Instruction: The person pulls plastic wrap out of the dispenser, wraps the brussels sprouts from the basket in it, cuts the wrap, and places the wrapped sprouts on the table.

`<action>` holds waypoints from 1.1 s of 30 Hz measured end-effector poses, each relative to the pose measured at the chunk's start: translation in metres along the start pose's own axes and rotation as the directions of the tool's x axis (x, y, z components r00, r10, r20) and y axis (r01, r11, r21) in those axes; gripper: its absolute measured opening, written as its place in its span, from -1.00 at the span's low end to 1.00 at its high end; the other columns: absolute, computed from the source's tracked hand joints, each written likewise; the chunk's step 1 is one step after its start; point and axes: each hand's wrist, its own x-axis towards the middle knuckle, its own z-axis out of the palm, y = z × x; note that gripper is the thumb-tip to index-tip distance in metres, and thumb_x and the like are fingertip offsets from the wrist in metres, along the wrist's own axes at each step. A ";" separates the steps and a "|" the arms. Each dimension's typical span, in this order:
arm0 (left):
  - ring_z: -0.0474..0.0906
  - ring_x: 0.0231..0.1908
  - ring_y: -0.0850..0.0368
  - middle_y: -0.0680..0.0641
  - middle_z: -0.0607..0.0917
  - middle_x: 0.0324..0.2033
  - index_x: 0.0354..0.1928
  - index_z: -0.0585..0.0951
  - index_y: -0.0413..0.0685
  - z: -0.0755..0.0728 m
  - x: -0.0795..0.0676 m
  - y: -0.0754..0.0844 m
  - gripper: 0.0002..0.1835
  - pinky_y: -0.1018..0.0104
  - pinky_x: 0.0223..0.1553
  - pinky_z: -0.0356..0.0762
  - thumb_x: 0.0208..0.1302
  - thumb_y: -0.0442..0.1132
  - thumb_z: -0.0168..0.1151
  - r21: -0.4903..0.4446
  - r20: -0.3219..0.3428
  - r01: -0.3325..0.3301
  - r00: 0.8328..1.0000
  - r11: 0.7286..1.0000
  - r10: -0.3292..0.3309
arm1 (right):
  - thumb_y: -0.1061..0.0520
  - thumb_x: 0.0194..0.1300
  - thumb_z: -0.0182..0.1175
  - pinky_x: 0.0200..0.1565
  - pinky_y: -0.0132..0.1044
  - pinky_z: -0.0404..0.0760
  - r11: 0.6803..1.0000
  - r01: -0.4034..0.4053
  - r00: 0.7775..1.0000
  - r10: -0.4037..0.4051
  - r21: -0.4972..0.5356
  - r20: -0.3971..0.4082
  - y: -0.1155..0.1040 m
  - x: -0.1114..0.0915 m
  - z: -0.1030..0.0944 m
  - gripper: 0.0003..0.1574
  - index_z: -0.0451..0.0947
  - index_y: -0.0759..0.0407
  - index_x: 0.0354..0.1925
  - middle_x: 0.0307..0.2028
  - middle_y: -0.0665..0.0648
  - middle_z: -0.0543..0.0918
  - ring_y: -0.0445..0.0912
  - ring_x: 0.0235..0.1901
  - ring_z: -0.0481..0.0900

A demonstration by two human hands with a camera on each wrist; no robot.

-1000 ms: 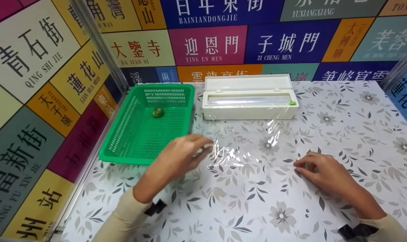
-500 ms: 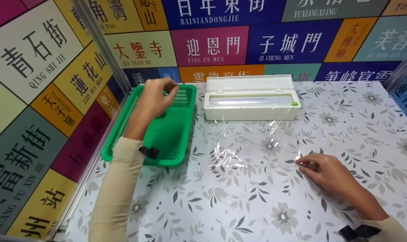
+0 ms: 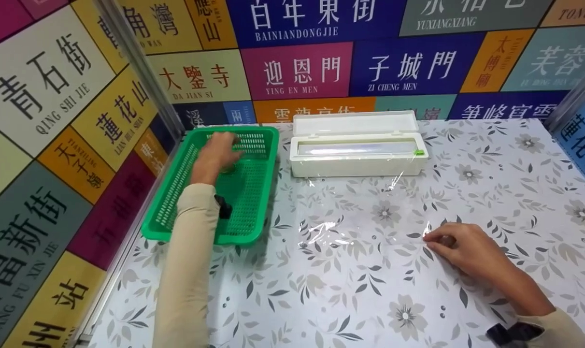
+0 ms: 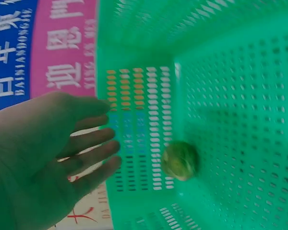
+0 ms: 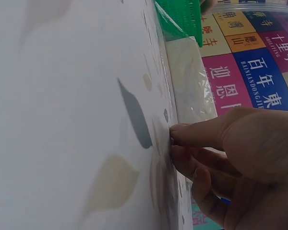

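My left hand (image 3: pixel 216 153) is inside the far part of the green plastic basket (image 3: pixel 268 203), fingers extended. A small round green fruit (image 4: pixel 180 160) lies in a corner of that basket, apart from the fingertips in the left wrist view; in the head view the hand hides most of it. My right hand (image 3: pixel 466 246) pinches the near right corner of a sheet of clear cling film (image 3: pixel 323 233), thumb against forefinger, low over the tabletop. The film runs out from a white dispenser box (image 3: pixel 357 167) and lies across the table.
The dispenser's lid (image 3: pixel 355 123) stands raised at the back, with the film roll (image 3: pixel 357 148) showing inside. A green slide cutter (image 3: pixel 419 152) sits at its right end. Sign-printed walls (image 3: pixel 302 70) border the floral tablecloth (image 3: pixel 505 208) behind and at the left.
My left hand has let go of the film's near left corner, moved left over the basket and dropped down into it. My right hand has stayed at its film corner.
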 end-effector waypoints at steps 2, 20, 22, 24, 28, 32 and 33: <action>0.46 0.47 -0.32 -0.36 0.50 0.47 0.50 0.50 -0.24 0.004 0.000 -0.005 -0.47 -0.27 0.46 0.48 0.62 -0.18 0.21 0.033 0.054 0.014 0.998 0.999 -0.016 | 0.11 0.30 0.55 -0.28 -0.36 0.61 1.000 0.003 1.000 -0.003 -0.015 0.013 -0.002 0.001 -0.001 -0.80 0.86 -0.10 -0.10 -0.23 -0.03 0.86 -0.26 -0.33 0.68; 0.68 0.09 -0.42 -0.50 0.64 0.16 0.06 0.64 -0.39 0.020 -0.009 -0.019 -0.78 -0.30 0.10 0.71 0.47 -0.51 0.13 0.299 0.068 0.030 0.996 0.954 -0.053 | 0.13 0.30 0.54 -0.33 -0.37 0.60 0.999 0.034 0.997 -0.032 -0.032 0.075 -0.006 0.008 -0.006 -0.84 0.88 -0.06 -0.13 -0.19 0.07 0.89 -0.20 -0.33 0.71; 0.69 0.07 -0.45 -0.52 0.63 0.16 0.07 0.63 -0.42 0.019 -0.010 -0.019 -0.77 -0.33 0.08 0.73 0.47 -0.51 0.11 0.313 0.063 0.025 0.997 0.949 -0.047 | 0.13 0.30 0.54 -0.33 -0.37 0.60 0.999 0.027 0.997 -0.024 -0.031 0.079 -0.007 0.009 -0.006 -0.84 0.88 -0.06 -0.13 -0.19 0.08 0.89 -0.19 -0.33 0.72; 0.68 0.08 -0.46 -0.53 0.62 0.16 0.08 0.62 -0.44 0.019 -0.011 -0.020 -0.77 -0.33 0.08 0.72 0.49 -0.52 0.08 0.311 0.061 0.016 0.997 0.950 -0.037 | 0.13 0.30 0.54 -0.33 -0.36 0.60 0.999 0.023 0.997 -0.021 -0.032 0.080 -0.007 0.009 -0.006 -0.84 0.88 -0.06 -0.14 -0.19 0.09 0.89 -0.19 -0.32 0.73; 0.68 0.06 -0.44 -0.52 0.63 0.13 0.03 0.59 -0.41 0.018 -0.012 -0.019 -0.80 -0.31 0.05 0.70 0.54 -0.49 0.01 0.265 0.040 0.005 0.999 0.964 -0.016 | 0.14 0.31 0.53 -0.30 -0.35 0.62 0.999 0.024 0.996 -0.021 -0.034 0.084 -0.006 0.009 -0.006 -0.86 0.87 -0.05 -0.15 -0.19 0.08 0.89 -0.16 -0.30 0.75; 0.66 0.09 -0.39 -0.45 0.62 0.15 0.10 0.56 -0.33 0.012 -0.012 -0.011 -0.80 -0.27 0.05 0.66 0.61 -0.34 0.10 0.174 -0.002 -0.019 1.000 0.985 0.020 | 0.14 0.31 0.53 -0.28 -0.34 0.62 0.999 0.031 0.997 -0.028 -0.041 0.078 -0.004 0.008 -0.006 -0.87 0.87 -0.04 -0.16 -0.19 0.08 0.89 -0.14 -0.29 0.76; 0.65 0.11 -0.38 -0.43 0.60 0.18 0.14 0.54 -0.31 0.011 -0.012 -0.007 -0.77 -0.26 0.07 0.66 0.63 -0.30 0.12 0.150 -0.009 -0.031 0.999 0.988 0.033 | 0.14 0.31 0.53 -0.27 -0.33 0.62 0.998 0.033 0.997 -0.029 -0.046 0.073 -0.004 0.007 -0.006 -0.87 0.87 -0.05 -0.16 -0.19 0.08 0.89 -0.14 -0.29 0.76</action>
